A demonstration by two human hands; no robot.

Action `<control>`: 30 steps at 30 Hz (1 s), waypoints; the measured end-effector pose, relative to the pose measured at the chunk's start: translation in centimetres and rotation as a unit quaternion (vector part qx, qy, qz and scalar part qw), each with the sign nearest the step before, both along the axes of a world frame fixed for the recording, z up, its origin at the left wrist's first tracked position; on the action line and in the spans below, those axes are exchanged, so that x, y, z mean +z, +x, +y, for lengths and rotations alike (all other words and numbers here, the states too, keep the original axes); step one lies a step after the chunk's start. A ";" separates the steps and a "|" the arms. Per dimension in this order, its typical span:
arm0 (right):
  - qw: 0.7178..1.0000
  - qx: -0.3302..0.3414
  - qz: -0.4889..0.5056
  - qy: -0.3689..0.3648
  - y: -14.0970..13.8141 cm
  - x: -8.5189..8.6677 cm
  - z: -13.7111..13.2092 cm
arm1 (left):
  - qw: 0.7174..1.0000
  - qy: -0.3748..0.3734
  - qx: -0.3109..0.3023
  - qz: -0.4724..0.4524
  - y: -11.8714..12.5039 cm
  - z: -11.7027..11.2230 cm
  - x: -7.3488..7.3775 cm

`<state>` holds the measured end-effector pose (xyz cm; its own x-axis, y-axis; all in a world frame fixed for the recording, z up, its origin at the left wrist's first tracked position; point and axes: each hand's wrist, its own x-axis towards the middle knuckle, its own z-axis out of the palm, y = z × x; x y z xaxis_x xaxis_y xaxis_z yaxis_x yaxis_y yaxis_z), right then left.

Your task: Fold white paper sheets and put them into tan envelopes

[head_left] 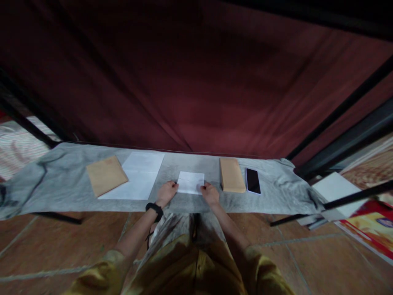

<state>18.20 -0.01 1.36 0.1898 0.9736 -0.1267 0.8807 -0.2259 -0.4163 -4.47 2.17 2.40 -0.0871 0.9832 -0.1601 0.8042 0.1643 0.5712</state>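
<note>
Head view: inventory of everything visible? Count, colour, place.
Small paper: 1, white, between the hands
Large paper: count unclear, white, left on table
Left envelope: at least 1, brown, overlapping large paper
Right envelopes: stack, brown, right of small paper
Phone: 1, dark screen, right of stack
Cloth: 1, grey, over table
Curtain: 1, maroon, behind
Bars: several, black, both sides
Striped fabric: 1, pale, far left
Panel: 1, white, right
Packaging: 1, red-yellow, far right
Floor tiles: several, brown, below
Wristband: 1, black, left wrist
Sleeves: 2, mustard, bottom
Left hand, right hand: 2, bare, at small paper's edges
</note>
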 end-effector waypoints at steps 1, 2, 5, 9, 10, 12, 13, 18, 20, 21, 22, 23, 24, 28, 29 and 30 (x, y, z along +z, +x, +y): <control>1.000 -0.002 -0.001 -0.009 0.1 0.2 0.2 | 1.000 -0.004 0.002 -0.003 0.0 0.1 0.0; 1.000 -0.002 -0.001 -0.017 0.1 0.3 0.3 | 1.000 -0.008 0.003 -0.007 0.0 0.2 -0.1; 0.999 -0.002 0.005 -0.036 0.4 0.5 0.7 | 0.999 -0.018 -0.001 -0.031 -0.3 0.0 -0.5; 0.999 -0.002 0.017 -0.048 0.6 0.5 1.2 | 0.998 -0.032 -0.012 -0.056 -0.6 -0.3 -1.0; 0.999 -0.003 0.019 -0.049 0.6 0.5 1.2 | 0.998 -0.034 -0.012 -0.057 -0.6 -0.3 -1.1; 0.998 -0.005 0.024 -0.049 0.6 0.5 1.3 | 0.998 -0.040 -0.009 -0.055 -0.5 -0.2 -1.1; 0.998 -0.006 0.028 -0.048 0.6 0.6 1.3 | 0.998 -0.042 -0.007 -0.053 -0.5 -0.1 -1.0; 0.998 -0.002 0.059 -0.029 1.1 0.4 0.8 | 0.997 -0.055 -0.006 -0.045 -0.3 0.7 -0.5; 0.997 0.005 0.080 -0.018 1.3 0.2 0.6 | 0.997 -0.059 -0.008 -0.043 -0.4 1.1 -0.3; 0.996 0.009 0.090 -0.011 1.3 0.0 0.5 | 0.997 -0.061 -0.008 -0.042 -0.4 1.2 -0.3; 0.995 0.014 0.101 -0.004 1.4 -0.1 0.4 | 0.997 -0.065 -0.008 -0.043 -0.4 1.3 -0.3; 0.994 0.019 0.111 0.002 1.5 -0.2 0.3 | 0.997 -0.068 -0.007 -0.044 -0.4 1.4 -0.3; 0.992 0.025 0.120 0.009 1.5 -0.3 0.2 | 0.996 -0.072 -0.005 -0.045 -0.4 1.4 -0.4; 0.989 0.043 0.138 0.027 1.6 -0.7 0.0 | 0.995 -0.084 0.005 -0.051 -0.3 1.5 -0.4; 0.989 0.044 0.136 0.028 1.6 -0.7 0.1 | 0.995 -0.084 0.007 -0.052 -0.3 1.6 -0.3; 0.990 0.044 0.132 0.028 1.5 -0.7 0.1 | 0.995 -0.084 0.008 -0.052 -0.3 1.6 -0.2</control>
